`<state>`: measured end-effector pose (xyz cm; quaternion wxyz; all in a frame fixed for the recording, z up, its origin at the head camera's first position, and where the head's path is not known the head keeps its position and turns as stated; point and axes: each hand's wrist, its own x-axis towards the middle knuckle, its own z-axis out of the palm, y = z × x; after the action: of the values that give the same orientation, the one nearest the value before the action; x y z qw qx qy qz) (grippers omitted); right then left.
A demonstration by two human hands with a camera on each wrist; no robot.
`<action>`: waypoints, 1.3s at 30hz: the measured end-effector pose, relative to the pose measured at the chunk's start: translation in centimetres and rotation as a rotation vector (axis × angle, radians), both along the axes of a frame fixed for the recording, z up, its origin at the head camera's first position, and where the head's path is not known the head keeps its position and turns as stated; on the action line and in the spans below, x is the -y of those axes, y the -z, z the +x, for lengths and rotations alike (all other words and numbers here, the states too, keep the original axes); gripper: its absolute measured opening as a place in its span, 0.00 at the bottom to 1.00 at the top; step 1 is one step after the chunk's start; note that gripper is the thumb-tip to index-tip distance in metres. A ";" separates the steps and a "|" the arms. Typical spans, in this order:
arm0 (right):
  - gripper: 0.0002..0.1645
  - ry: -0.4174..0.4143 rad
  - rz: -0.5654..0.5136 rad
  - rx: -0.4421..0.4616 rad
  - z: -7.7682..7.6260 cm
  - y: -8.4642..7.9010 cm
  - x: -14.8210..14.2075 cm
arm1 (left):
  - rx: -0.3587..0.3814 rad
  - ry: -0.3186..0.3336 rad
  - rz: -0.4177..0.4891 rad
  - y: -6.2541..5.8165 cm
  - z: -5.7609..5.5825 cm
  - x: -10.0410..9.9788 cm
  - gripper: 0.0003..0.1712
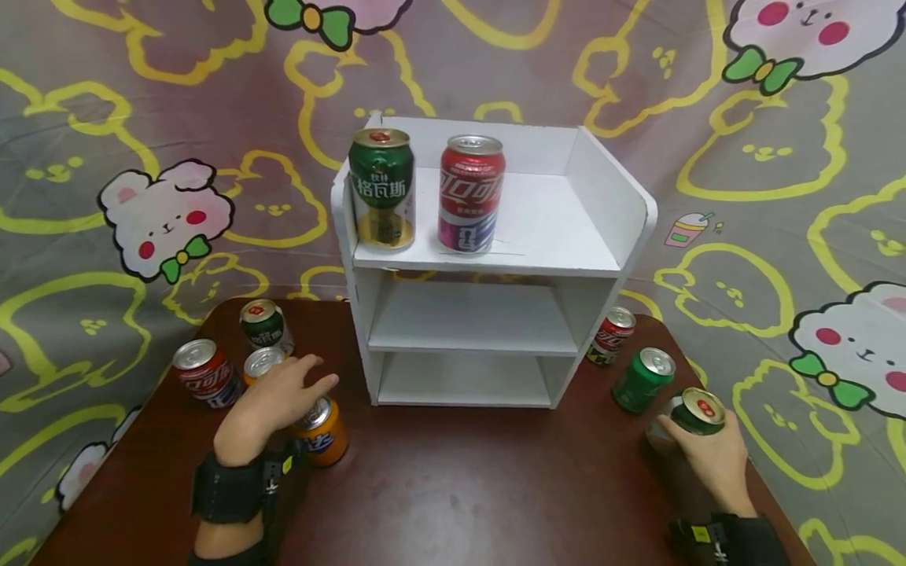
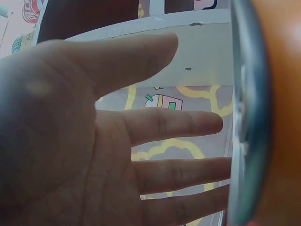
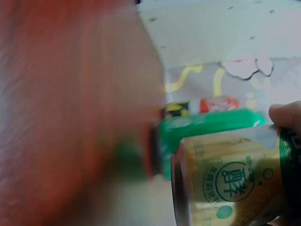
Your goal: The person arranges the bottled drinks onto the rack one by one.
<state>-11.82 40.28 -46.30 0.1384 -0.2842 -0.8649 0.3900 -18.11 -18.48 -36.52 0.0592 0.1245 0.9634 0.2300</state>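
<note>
My left hand (image 1: 276,401) hovers above two orange cans at the table's left, fingers extended and spread, gripping nothing. The nearer orange can (image 1: 327,442) stands partly behind the wrist; the hand hides most of the farther orange can (image 1: 263,360). In the left wrist view, an orange can (image 2: 286,113) fills the right edge, beside the fingers (image 2: 174,122). On the right, my right hand (image 1: 718,460) grips a green-and-gold drink can (image 1: 701,413) around its side. In the right wrist view that can's base seems raised off the table. A green can (image 1: 642,381) stands just beyond it.
A white shelf unit (image 1: 474,350) stands mid-table at the back. On its top level are a green-and-gold can (image 1: 382,196) and a red cola can (image 1: 472,196). Another red can (image 1: 610,338) stands right of it; a red can (image 1: 208,377) and green can (image 1: 265,326) stand left.
</note>
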 end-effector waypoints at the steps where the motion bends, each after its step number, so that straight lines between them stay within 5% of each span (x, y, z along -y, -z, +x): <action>1: 0.64 -0.012 0.015 -0.020 0.2 -0.6 0.5 | -0.001 0.003 0.001 0.0 0.0 0.0 0.40; 10: 0.56 -0.167 0.103 -0.118 1.7 -5.8 4.4 | 0.006 0.016 -0.009 -0.2 0.2 -0.1 0.41; 24: 0.45 -0.356 0.290 -0.322 1.5 -10.8 8.9 | -0.005 0.019 -0.009 -0.1 0.2 -0.1 0.42; 39: 0.41 -0.703 0.168 -0.396 0.6 -16.0 11.6 | -0.005 0.014 -0.004 0.0 0.1 0.2 0.46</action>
<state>-11.27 28.65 -30.30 0.1832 0.1215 -0.8948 0.3886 -18.05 -18.66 -36.54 0.0588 0.1318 0.9631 0.2271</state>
